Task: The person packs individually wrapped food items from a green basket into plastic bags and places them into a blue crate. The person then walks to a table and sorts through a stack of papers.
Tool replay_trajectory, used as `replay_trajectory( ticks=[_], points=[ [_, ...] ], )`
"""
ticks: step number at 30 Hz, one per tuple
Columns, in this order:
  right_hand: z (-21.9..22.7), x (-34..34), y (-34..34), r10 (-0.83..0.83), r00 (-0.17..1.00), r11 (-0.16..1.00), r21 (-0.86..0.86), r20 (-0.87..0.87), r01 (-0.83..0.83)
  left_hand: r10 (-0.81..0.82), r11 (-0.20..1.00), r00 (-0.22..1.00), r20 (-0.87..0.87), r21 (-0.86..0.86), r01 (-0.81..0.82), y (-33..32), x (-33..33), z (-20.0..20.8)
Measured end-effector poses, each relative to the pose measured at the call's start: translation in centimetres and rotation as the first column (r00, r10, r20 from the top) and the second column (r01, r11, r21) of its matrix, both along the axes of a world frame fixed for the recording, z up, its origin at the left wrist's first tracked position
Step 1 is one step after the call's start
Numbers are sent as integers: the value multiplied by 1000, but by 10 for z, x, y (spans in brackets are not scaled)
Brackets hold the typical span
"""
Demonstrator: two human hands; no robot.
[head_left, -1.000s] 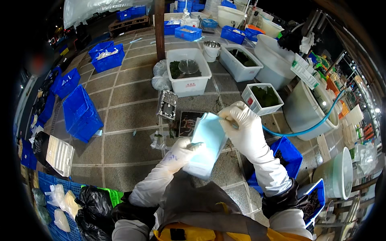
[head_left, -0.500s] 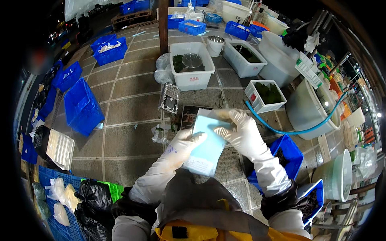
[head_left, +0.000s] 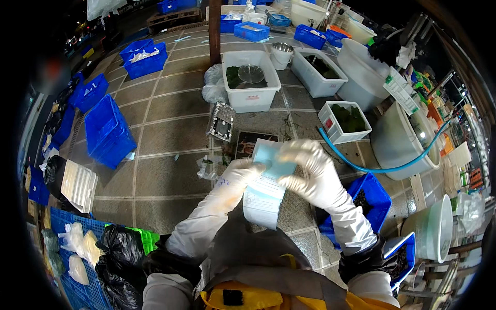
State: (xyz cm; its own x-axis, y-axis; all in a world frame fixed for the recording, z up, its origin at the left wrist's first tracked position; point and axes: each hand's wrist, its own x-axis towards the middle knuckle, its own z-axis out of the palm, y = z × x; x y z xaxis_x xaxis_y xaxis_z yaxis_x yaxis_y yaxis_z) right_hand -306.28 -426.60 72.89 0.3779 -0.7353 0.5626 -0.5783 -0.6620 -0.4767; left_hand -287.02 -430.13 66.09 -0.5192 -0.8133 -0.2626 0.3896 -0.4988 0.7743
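A pad of light-blue and white printed slips [head_left: 262,199] hangs between my gloved hands over the floor, its lower end curling down. My left hand [head_left: 238,174], in a whitish glove with pen marks at the wrist, grips the pad's left edge, thumb on top. My right hand [head_left: 312,168] curves about the upper right side, with a folded-back blue sheet [head_left: 281,166] between its thumb and fingers. Glare and blur hide the exact fingertip contact there. Beyond my hands, a dark picture-like panel [head_left: 253,143] lies on the tiles.
White tubs with dark green contents [head_left: 251,99] [head_left: 343,135] stand ahead. A blue hose [head_left: 361,168] curves along the right side. Blue crates [head_left: 107,135] [head_left: 373,202] stand at both sides. Black bags [head_left: 120,247] lie at lower left, and a large white vat [head_left: 398,142] stands at right.
Blue sheets that covered the pad are now folded upward, and a white printed face shows below. My right fingers have shifted slightly over the top. The view has tilted a little.
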Motion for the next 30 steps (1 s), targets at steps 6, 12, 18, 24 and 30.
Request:
replay_trajectory(
  ticks=[6, 12, 18, 24, 30],
  points=[
    [-5, 3, 1, -318, 946, 909, 303, 63, 285, 30, 996, 981, 190, -84, -14, 3, -6, 0],
    [-12, 10, 9, -265, 936, 955, -200, -233, 221, 52, 993, 993, -104, 106, -41, 6, -6, 13],
    [3, -1, 17, -142, 988, 980, 150, 54, 133, 75, 974, 977, 201, -225, -28, 9, -1, 9],
    [1, 3, 20, -336, 936, 942, 50, 110, 332, 152, 911, 943, 297, -411, -17, 11, -5, 14],
    [109, 35, 114, 287, 817, 949, -36, 500, -312, 91, 842, 989, 115, -540, -15, 8, -20, 30]
  ],
)
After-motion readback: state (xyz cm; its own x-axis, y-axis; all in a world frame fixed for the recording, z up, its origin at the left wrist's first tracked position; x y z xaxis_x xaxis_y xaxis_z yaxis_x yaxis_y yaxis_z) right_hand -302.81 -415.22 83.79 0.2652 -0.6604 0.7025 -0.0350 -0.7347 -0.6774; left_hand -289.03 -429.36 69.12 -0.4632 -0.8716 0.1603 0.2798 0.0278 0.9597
